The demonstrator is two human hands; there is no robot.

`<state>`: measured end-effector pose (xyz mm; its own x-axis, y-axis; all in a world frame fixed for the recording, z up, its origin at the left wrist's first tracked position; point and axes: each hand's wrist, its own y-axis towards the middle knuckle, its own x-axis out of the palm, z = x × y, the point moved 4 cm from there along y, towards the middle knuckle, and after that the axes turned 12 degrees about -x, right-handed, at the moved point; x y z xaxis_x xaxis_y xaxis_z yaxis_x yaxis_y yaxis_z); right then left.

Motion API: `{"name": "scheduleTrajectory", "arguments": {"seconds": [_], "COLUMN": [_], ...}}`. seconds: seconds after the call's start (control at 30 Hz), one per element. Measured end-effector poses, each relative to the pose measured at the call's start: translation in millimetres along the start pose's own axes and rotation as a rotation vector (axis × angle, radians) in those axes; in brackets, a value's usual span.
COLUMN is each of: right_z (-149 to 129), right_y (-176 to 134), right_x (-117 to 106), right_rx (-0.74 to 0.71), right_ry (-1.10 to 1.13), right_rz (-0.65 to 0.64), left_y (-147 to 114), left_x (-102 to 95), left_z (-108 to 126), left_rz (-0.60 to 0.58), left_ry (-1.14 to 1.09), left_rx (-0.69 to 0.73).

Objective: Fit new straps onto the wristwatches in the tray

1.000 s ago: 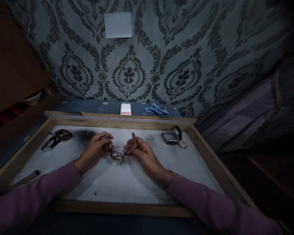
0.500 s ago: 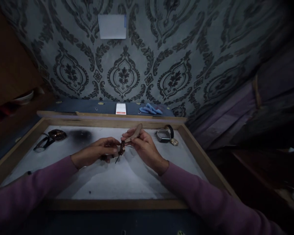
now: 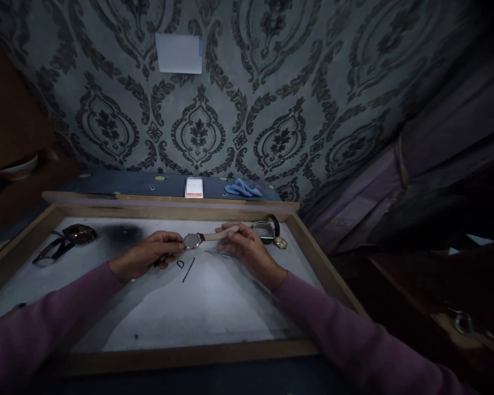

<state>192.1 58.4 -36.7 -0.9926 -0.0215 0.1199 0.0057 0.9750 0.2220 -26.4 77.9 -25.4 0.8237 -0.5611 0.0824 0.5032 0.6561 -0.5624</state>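
Note:
A wristwatch with a round case and a pale strap is stretched between my hands above the white tray floor. My left hand pinches the case at its left side. The fingers of my right hand are closed on the strap's far end. Below the watch lie a thin black stick and a small dark loop. A slim metal tool, perhaps tweezers, rests just left of my right hand.
Inside the wooden-framed tray, dark watches lie at the left; a square-faced watch and a round gold piece lie at the right. Behind the frame are a lit phone and a blue cloth.
The watch has turned from edge-on to flat, its strap now stretched rightward to my right hand. The black stick and loop now show on the tray floor. The whole view has shifted slightly.

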Motion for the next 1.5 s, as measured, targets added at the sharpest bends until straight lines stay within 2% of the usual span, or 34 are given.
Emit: {"name": "scheduleTrajectory", "arguments": {"seconds": [0.1,0.23,0.3,0.43,0.53,0.63,0.73,0.87,0.97,1.13,1.5], "right_z": [5,2,0,0,3,5,7,12,14,13,19], "right_y": [0,-5,-9,-15,-15,-14,-12,-9,-9,-10,-10], "right_x": [-11,-15,-8,12,16,13,8,5,8,11,8], "right_rx": [-0.028,-0.102,-0.147,-0.242,-0.237,-0.236,-0.213,-0.044,0.083,0.178,0.183], "right_ry": [-0.146,-0.376,-0.546,-1.063,-1.131,-1.080,-0.843,-0.418,-0.204,-0.114,-0.003], "right_rz": [0.004,-0.033,-0.144,-0.487,-0.552,-0.545,-0.479,-0.362,-0.319,-0.327,-0.227], "left_y": [3,3,4,5,7,9,10,11,13,14,15], "left_x": [-8.1,-14.1,-15.7,-16.3,-16.9,-17.9,-18.2,-18.8,-19.0,-17.8,-18.1], "left_z": [-3,-3,-3,-4,-5,-6,-7,-9,-10,-11,-13], "left_rz": [0.093,0.120,0.126,0.127,0.133,0.152,0.161,0.157,0.151,0.130,0.121], "left_ry": [0.005,-0.009,-0.009,0.019,0.031,0.039,0.068,0.101,0.110,0.119,0.126], "left_rx": [-0.004,-0.006,-0.011,-0.029,-0.044,-0.050,-0.073,-0.105,-0.096,-0.101,-0.103]}}
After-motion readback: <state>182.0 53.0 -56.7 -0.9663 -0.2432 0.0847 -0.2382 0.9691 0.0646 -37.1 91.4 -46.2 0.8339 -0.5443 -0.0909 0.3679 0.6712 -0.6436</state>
